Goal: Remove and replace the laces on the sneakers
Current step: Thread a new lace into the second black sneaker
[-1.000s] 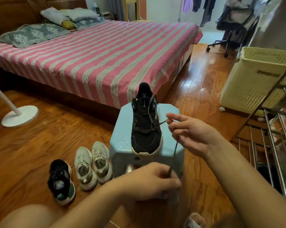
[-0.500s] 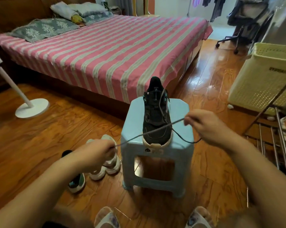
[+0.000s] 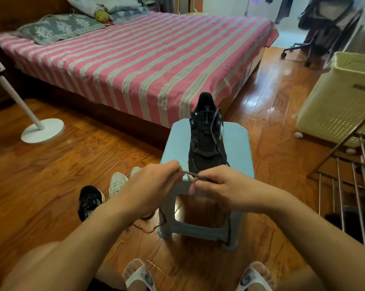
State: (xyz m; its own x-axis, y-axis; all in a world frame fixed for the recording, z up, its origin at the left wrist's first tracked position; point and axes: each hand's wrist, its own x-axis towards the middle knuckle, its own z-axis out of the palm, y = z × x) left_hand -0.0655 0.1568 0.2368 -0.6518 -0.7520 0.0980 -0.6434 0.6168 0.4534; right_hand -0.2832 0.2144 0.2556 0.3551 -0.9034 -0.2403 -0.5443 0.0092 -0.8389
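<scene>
The dark grey cord shoelace (image 3: pixel 191 175) runs crosswise between both hands, just in front of the black mesh sneaker (image 3: pixel 205 141), whose long axis points away toward the pink striped bed (image 3: pixel 135 59). The left hand (image 3: pixel 150 190) and right hand (image 3: pixel 221 187) each pinch it, fingers curled, about equally near. The sneaker stands on a pale blue plastic stool (image 3: pixel 236 143) on glossy wooden floor (image 3: pixel 72 164).

Daylight from doorway far right, glare streaks on floor (image 3: pixel 267 95). Room bright enough, my arms w/ slight blur, edges bent by wide lens.
</scene>
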